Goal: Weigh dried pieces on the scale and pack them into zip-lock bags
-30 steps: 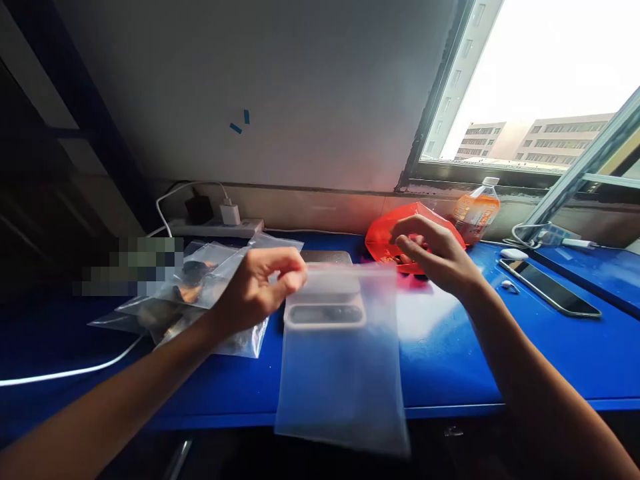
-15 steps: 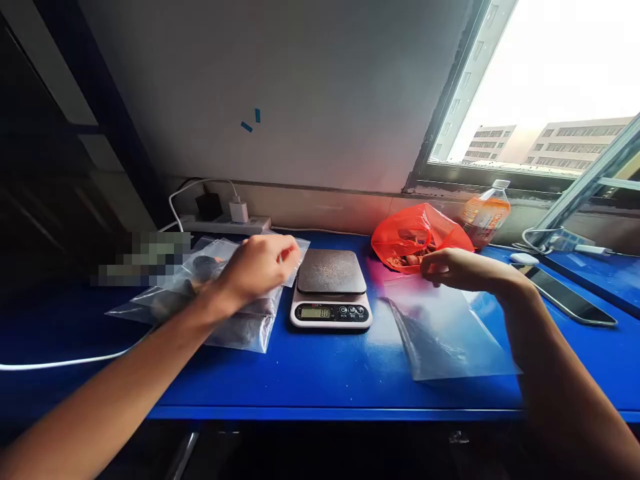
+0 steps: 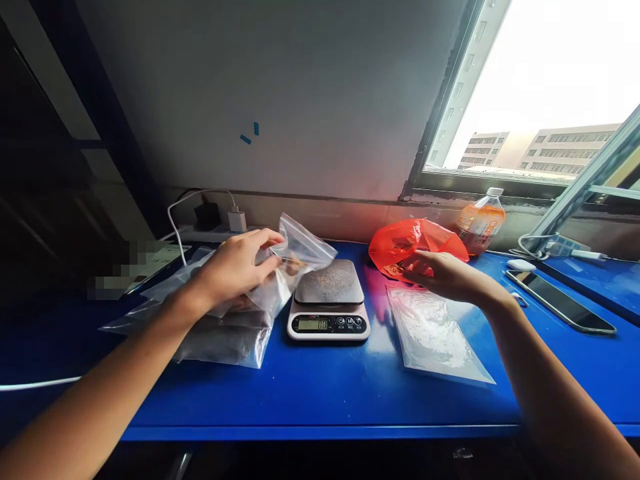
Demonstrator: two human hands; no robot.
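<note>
On a glossy blue table (image 3: 325, 400), pushed up against a grey wall (image 3: 325, 120); bright window (image 3: 540, 73) at right, buildings outside, left side of the room dim. Filled bags (image 3: 220, 340) sit left of the scale (image 3: 327, 320), overlapping in a loose heap: clear plastic, creased, shiny, dark and brownish contents. One has its zip end raised, tilted toward the scale pan. Left hand (image 3: 237, 267) is on that heap, thumb and fingers apart at the raised bag; can't tell if it's pinching. Scale: white body, metal pan with brown specks, display showing zeros. Red bag (image 3: 445, 243) is back right of it, mouth facing the person, brown pieces inside. Right hand (image 3: 445, 273) is at the mouth, fingers curled; can't tell if they grip anything. Flat bag (image 3: 437, 340), clear, lies on the table just below that hand.

Counts: one scale, one red bag, one orange-labelled bottle (image 3: 483, 223), one phone (image 3: 560, 300), one white charger (image 3: 237, 220), two blue tape strips (image 3: 257, 129) on the wall. Filled bags: several, exact number hidden by overlap.
</note>
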